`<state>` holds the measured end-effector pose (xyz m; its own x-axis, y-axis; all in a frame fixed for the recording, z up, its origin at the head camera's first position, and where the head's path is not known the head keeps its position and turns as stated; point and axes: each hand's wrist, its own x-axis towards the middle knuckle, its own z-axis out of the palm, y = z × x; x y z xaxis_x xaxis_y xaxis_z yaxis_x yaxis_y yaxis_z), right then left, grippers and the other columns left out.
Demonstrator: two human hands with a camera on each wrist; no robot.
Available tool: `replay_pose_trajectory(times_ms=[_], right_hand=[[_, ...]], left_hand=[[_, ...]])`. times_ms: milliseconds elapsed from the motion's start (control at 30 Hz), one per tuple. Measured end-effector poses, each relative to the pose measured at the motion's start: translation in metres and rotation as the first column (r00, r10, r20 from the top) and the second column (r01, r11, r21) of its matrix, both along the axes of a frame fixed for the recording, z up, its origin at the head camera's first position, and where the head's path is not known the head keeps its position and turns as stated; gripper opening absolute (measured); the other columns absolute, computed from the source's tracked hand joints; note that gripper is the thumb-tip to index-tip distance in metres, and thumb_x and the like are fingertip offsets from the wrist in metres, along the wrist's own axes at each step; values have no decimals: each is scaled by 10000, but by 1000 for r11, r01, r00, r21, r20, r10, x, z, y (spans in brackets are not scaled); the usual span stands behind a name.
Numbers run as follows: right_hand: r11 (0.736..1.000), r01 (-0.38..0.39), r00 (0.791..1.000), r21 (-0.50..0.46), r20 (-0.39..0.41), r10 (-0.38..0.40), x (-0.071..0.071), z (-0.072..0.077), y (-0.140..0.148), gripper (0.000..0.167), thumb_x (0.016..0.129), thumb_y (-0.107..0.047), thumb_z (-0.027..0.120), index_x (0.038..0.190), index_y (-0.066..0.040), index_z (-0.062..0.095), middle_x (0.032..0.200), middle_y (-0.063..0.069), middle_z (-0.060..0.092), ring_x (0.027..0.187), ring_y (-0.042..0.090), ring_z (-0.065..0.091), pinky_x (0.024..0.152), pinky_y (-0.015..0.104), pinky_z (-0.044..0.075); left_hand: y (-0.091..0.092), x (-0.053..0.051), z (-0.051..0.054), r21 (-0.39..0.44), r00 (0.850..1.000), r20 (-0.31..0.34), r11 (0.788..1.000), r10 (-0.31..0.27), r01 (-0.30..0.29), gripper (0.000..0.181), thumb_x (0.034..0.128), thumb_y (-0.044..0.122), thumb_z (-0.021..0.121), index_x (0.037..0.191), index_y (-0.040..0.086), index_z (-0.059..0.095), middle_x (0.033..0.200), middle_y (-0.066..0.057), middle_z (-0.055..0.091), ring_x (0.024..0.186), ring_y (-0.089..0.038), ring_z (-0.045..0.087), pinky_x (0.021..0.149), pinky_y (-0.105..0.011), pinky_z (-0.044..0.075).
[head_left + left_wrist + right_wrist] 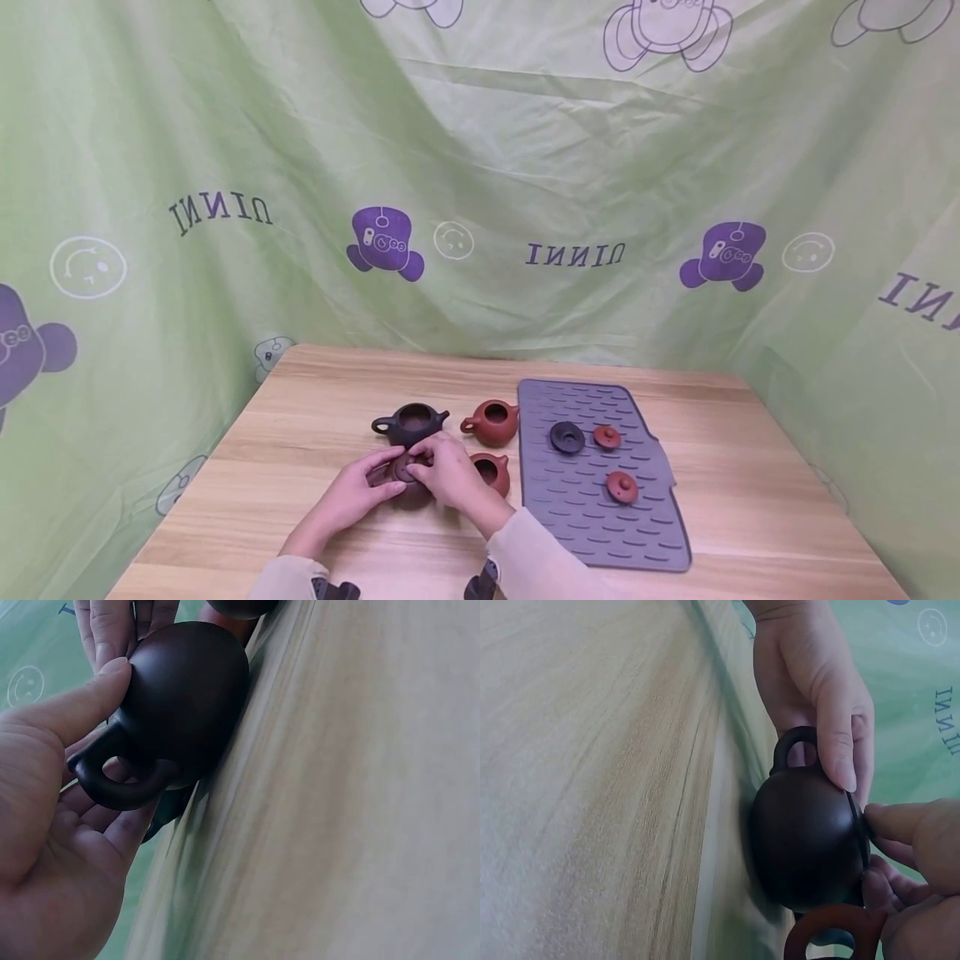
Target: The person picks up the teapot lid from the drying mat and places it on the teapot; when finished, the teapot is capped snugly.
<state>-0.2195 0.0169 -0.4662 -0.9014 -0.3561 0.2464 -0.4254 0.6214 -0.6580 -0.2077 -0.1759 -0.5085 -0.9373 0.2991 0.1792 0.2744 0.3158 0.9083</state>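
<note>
A dark brown teapot (pixel 412 498) stands on the table between both hands, its lid (pixel 402 469) at its mouth. My left hand (pixel 351 493) holds the teapot on the handle side; in the left wrist view, its thumb presses the upper body of the teapot (pixel 191 694) above the looped handle (pixel 124 787). From the other side, my right hand (pixel 456 477) pinches the lid. The right wrist view shows the fingers of the right hand (pixel 922 859) at the top edge of the teapot (pixel 802 836); whether the lid is fully seated cannot be seen.
A black teapot (pixel 411 425) without a lid stands just behind. Two lidless red teapots, a farther one (pixel 495 429) and a nearer one (pixel 501 482), are to the right. On the grey mat (pixel 570 525) lie a black lid (pixel 567 437) and two red lids (pixel 622 487).
</note>
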Motion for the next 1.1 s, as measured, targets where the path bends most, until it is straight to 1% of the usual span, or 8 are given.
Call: replay_pose_trajectory(times_ms=[100, 233, 367, 500, 667, 767, 867, 1100], right_hand=[[1000, 13, 999, 16, 31, -13, 2, 3, 4, 196, 843, -179, 780, 1017, -103, 731, 966, -19, 606, 860, 113, 560, 761, 244, 489], [999, 35, 998, -14, 56, -35, 4, 11, 16, 221, 847, -176, 771, 1051, -103, 727, 991, 5, 621, 873, 149, 588, 758, 271, 505], [998, 42, 999, -45, 2, -42, 2, 19, 36, 236, 835, -152, 768, 1059, -91, 725, 1004, 17, 636, 882, 177, 615, 767, 285, 518], [997, 37, 997, -62, -62, -41, -1, 23, 59, 225, 842, -130, 760, 1054, -69, 718, 998, 29, 637, 873, 203, 630, 774, 301, 529], [995, 78, 993, -58, -87, -83, -1, 29, 88, 207, 847, -119, 761, 1041, -64, 714, 1008, 32, 637, 885, 231, 635, 769, 333, 530], [992, 120, 989, -26, -90, -122, 1, 32, 104, 209, 853, -118, 753, 1052, -69, 709, 1017, 29, 636, 900, 259, 635, 762, 357, 533], [987, 159, 983, -12, -87, -159, 3, 34, 120, 206, 855, -105, 751, 1053, -68, 710, 1031, 37, 633, 917, 276, 637, 779, 390, 546], [959, 280, 958, 37, -72, -277, 13, 32, 161, 218, 850, -108, 764, 1063, -95, 719, 1081, 38, 644, 971, 232, 633, 837, 426, 537]], left_hand=[[2, 1, 2, -62, 1000, -10, 998, 28, -28, 567, 851, 195, 773, 1321, -36, 557, 1332, -222, 541, 1230, -350, 510, 1030, -463, 409], [6, 2, 5, -113, 998, -10, 992, 63, -64, 613, 830, 260, 793, 1345, 25, 557, 1349, -193, 538, 1244, -358, 498, 1045, -505, 383], [10, 2, 10, -130, 995, -25, 987, 97, -100, 644, 820, 298, 798, 1367, 69, 547, 1384, -204, 504, 1246, -407, 485, 1042, -530, 379], [14, 1, 17, -142, 992, -64, 983, 107, -115, 656, 828, 313, 789, 1384, 75, 534, 1401, -202, 489, 1267, -412, 461, 1049, -538, 367], [23, 2, 29, -150, 987, -122, 981, 102, -120, 641, 825, 298, 792, 1370, 64, 550, 1380, -137, 527, 1282, -369, 457, 1069, -536, 340], [30, 4, 37, -140, 983, -163, 984, 88, -112, 609, 819, 257, 799, 1341, 40, 572, 1364, -135, 543, 1287, -365, 449, 1081, -540, 316], [37, 5, 42, -139, 981, -180, 985, 73, -99, 586, 821, 218, 797, 1330, 29, 579, 1367, -143, 541, 1299, -359, 436, 1093, -534, 296], [53, 3, 42, -170, 979, -203, 984, 12, -47, 561, 838, 184, 782, 1331, 16, 572, 1366, -162, 536, 1292, -333, 453, 1092, -500, 315]])
